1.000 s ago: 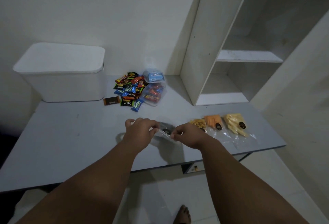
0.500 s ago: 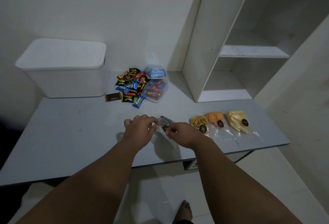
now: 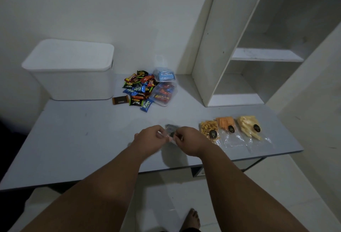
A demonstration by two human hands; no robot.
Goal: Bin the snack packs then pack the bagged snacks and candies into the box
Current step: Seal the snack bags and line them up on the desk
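Both hands meet over the front middle of the pale grey table [image 3: 83,148], each pinching one side of a small clear plastic bag with dark contents [image 3: 170,130]: the left hand [image 3: 149,139] grips its left edge with curled fingers, the right hand [image 3: 190,141] its right edge. Just to the right lie three clear bagged snacks in a row: a bag of golden-brown nuggets [image 3: 210,130], a bag of orange sticks [image 3: 226,124] and a bag of pale yellow sticks [image 3: 249,125], each with a round black label. At the back stands a white lidded plastic box [image 3: 72,71], closed, with a pile of colourful wrapped candies [image 3: 138,89] beside it and a brown wrapped bar [image 3: 120,100] near its base.
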